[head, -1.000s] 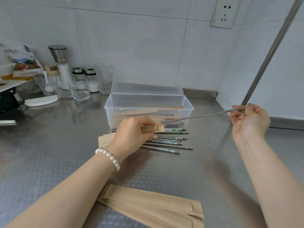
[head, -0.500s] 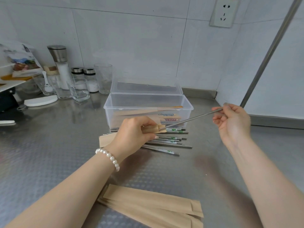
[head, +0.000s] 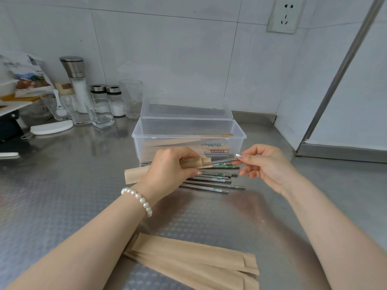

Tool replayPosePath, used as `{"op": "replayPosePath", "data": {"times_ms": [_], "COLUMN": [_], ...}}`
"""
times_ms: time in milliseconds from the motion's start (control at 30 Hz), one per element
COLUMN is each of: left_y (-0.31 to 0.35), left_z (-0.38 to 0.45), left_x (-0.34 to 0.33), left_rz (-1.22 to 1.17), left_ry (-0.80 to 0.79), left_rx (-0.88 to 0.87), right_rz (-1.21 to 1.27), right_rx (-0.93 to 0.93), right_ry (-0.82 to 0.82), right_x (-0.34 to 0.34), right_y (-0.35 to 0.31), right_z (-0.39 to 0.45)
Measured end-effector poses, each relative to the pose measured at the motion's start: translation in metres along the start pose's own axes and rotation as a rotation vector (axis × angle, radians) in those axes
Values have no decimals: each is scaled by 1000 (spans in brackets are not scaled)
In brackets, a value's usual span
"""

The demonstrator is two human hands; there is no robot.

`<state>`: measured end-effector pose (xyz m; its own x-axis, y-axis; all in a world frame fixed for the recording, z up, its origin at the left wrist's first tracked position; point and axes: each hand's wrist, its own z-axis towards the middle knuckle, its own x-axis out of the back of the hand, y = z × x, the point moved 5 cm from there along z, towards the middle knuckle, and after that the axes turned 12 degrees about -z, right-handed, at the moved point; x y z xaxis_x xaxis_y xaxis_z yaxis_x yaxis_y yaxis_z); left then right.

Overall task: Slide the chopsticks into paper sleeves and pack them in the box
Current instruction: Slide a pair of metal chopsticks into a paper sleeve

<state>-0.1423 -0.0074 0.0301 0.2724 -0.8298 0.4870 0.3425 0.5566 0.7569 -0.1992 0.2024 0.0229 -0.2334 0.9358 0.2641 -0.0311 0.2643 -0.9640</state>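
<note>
Chopsticks (head: 219,161) between hands; left hand (head: 169,170) grips sleeve (head: 136,174); right hand (head: 266,164) pinches end

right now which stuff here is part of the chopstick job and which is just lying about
Part of the job:
- held sleeve
- chopstick going in
- loose chopsticks
- spare sleeves
- plastic box

Lying about:
- grinder
- shakers
- glasses
- wall socket

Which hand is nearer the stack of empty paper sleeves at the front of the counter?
Left. The left hand sits above the stack of empty paper sleeves, slightly left; the right hand is farther off to the right.
</note>
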Motion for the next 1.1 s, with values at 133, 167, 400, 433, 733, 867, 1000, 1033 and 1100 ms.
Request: {"op": "replayPosePath", "data": {"times_ms": [133, 167, 400, 433, 733, 867, 1000, 1033, 1100], "left_y": [0, 0, -1, -2, -5, -4, -6, -6, -6], "left_z": [0, 0, 0, 1, 2, 2, 2, 2, 2], "left_x": [-1, -2, -1, 0, 5, 2, 1, 1, 2], "left_rz": [-5, -5, -2, -5, 4, 11, 6, 5, 6], "left_ry": [-10, -13, -18, -7, 27, 5, -8, -9, -7], "left_rx": [-3, -8, -1, 6, 28, 24, 23, 22, 20], "right_rz": [-62, -78, -93, -103, -783, -837, -927, -948, -950], "right_rx": [14, 21, 35, 43, 102, 130, 146, 154, 179], "right_ry": [-13, -10, 4, 17, -267, -285, -299, -297, -267], "right_x": [-4, -4, -2, 1, -13, -19, -20, -20, -19], "right_y": [-1, -1, 3, 2, 12, 16, 19, 19, 14], "right_z": [-1, -1, 3, 4, 1, 4, 6, 6, 5]}}
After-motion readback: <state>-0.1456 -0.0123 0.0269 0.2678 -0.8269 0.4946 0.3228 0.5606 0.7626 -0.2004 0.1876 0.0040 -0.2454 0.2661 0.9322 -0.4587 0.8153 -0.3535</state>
